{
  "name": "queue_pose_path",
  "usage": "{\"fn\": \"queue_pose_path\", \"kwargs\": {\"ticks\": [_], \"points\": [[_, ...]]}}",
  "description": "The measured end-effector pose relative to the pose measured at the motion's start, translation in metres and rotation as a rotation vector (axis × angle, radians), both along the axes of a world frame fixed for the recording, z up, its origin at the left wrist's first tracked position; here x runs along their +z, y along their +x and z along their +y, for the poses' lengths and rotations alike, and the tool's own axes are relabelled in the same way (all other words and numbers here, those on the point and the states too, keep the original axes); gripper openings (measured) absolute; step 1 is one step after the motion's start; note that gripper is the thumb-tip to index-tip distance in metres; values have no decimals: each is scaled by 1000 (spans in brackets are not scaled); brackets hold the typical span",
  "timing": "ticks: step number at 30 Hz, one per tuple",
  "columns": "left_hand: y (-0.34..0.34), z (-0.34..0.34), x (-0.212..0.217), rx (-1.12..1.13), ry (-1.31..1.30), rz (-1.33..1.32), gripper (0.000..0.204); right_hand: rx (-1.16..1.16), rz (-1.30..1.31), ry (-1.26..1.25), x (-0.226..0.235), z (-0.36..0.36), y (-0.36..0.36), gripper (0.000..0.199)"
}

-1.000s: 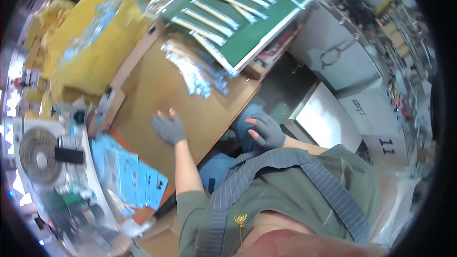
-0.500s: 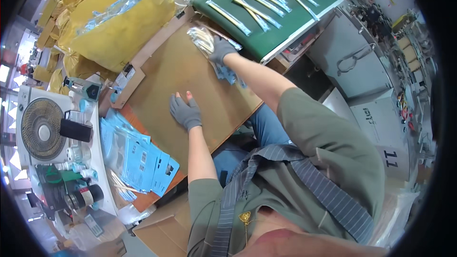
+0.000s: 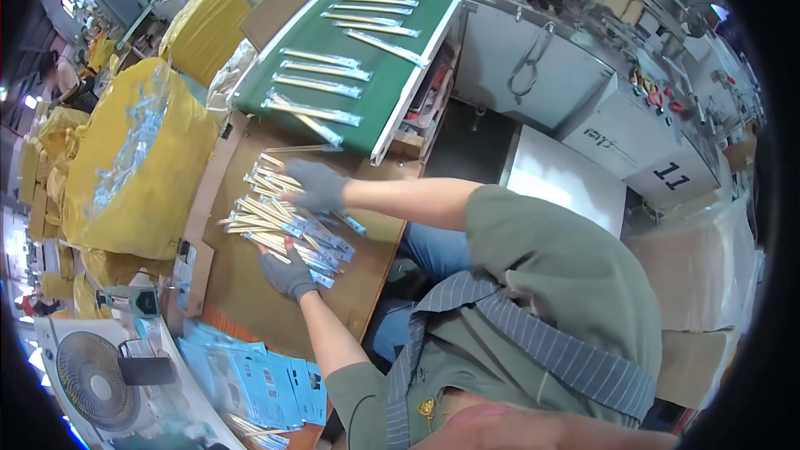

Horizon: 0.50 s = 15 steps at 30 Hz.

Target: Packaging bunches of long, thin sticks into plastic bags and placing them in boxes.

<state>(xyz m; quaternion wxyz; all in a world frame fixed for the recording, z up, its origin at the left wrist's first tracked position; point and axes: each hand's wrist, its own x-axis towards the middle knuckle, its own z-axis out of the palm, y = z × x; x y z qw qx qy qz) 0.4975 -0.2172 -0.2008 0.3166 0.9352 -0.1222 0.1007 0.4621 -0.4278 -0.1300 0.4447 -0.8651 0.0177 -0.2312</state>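
A loose pile of thin pale sticks in clear wrappers with blue ends (image 3: 268,215) lies spread on the brown tabletop (image 3: 236,279). My right hand (image 3: 317,187), in a grey glove with bare fingertips, rests palm down over the pile's right side, fingers stretched across the sticks. At the pile's near edge is my left hand (image 3: 287,273), gloved the same way. Its thumb and fingers are apart and touch the outer sticks. The undersides of both hands are hidden.
Beyond the tabletop a green conveyor belt (image 3: 367,33) carries several more wrapped sticks. Blue printed packets (image 3: 275,383) lie at the near left, beside a fan (image 3: 98,379). A large yellow bag (image 3: 125,175) stands on the left. Grey cabinets (image 3: 533,58) stand at the right.
The pile has come away from the belt's edge and now lies spread over the tabletop. My left hand has moved from the bare tabletop to the pile. The view has turned.
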Motion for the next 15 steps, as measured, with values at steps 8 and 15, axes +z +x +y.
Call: {"fn": "queue_pose_path", "kwargs": {"ticks": [8, 15], "points": [[-2, -1, 5, -6, 15, -24, 74, -6, 51, -345, -69, -23, -177, 44], [-6, 0, 8, -12, -47, -11, 71, 62, 112, -544, -70, -24, -195, 67]]}}
